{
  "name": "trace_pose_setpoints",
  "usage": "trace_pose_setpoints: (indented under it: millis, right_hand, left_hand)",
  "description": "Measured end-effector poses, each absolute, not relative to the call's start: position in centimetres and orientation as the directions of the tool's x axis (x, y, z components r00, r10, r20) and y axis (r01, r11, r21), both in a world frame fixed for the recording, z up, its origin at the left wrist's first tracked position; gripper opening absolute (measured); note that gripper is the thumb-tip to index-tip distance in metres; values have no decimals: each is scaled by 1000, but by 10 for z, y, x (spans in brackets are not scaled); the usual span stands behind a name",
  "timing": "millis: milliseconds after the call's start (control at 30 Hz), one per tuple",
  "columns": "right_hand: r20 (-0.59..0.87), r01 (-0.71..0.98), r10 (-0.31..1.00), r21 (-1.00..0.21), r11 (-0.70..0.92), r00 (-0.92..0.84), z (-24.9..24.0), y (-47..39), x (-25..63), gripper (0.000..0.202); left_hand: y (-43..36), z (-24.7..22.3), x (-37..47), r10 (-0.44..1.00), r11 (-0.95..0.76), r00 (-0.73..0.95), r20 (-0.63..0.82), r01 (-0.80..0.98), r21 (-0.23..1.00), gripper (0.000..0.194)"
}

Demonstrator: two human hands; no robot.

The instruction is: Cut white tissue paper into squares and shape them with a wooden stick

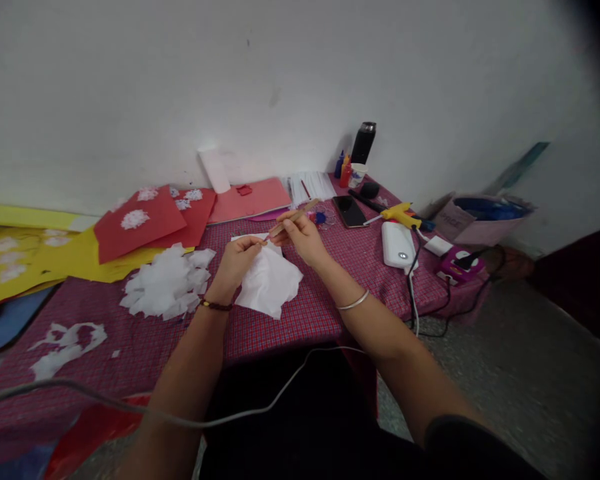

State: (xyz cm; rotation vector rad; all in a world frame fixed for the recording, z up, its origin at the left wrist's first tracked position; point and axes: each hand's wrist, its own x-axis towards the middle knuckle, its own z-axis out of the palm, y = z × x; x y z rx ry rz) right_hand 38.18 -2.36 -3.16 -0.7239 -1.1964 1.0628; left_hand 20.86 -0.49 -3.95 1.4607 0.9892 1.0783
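My left hand (239, 260) is closed in a pinch above the top of a white sheet of thin paper or cloth (271, 280). What its fingertips hold is too small to make out. Just right of it, my right hand (300, 235) holds a thin brown stick-like item (309, 205), which slants up to the right. The fingertips of both hands nearly meet over the white sheet. To the left of my left hand lies a heap of white cut pieces (167, 283).
Red cards (153, 233) with white clusters and yellow sheets (75, 257) lie left. To the right are a phone (350, 211), a yellow glue gun (401, 213), a white power bank (397, 245) and a black bottle (363, 143). A cable (220, 421) crosses in front of me.
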Motion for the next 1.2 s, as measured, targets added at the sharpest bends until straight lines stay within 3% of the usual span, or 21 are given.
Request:
trace_pose_setpoints:
  millis: [233, 367, 467, 633, 700, 800, 900, 967, 1067, 1200]
  right_hand:
    - [388, -255, 922, -892, 373, -9, -33, -24, 380, 32]
    - [378, -261, 926, -894, 364, -4, -34, -22, 380, 27]
    - [362, -218, 932, -912, 348, -25, -33, -23, 380, 22]
    - [377, -148, 925, -919, 366, -47, -31, -26, 379, 21]
    - [382, -145, 924, -915, 377, -9, -31, -25, 379, 26]
    - [392, -168, 917, -901, 399, 77, -32, -23, 381, 32]
    - [378, -213, 920, -895, 392, 104, -33, -21, 383, 35]
    - [366, -217, 926, -900, 377, 91, -34, -20, 383, 34]
    - [348, -174, 935, -919, 355, 71, -34, -21, 381, 31]
    - [326, -131, 943, -934, 333, 69, -34, -23, 379, 31]
  left_hand:
    - [-10, -33, 210, 947, -48, 310, 83, -120, 992, 32]
    - [-10, -26, 207, 918, 127, 395, -18, -251, 960, 41]
    - [-10, -24, 205, 880, 239, 464, -97, -257, 936, 42]
    - [-9, -26, 205, 865, 260, 492, -104, -261, 930, 50]
    - [-9, -29, 205, 867, 249, 485, -113, -227, 942, 47]
    - [-7, -35, 206, 912, 140, 395, -113, -40, 989, 30]
    - [-4, -42, 207, 959, -168, 259, 113, 199, 966, 12]
    - [-1, -46, 209, 934, -318, 258, 246, 286, 904, 11]
    - [1, -50, 212, 915, -360, 292, 279, 277, 891, 14]
    - [-2, -50, 215, 931, -296, 269, 246, 165, 941, 10]
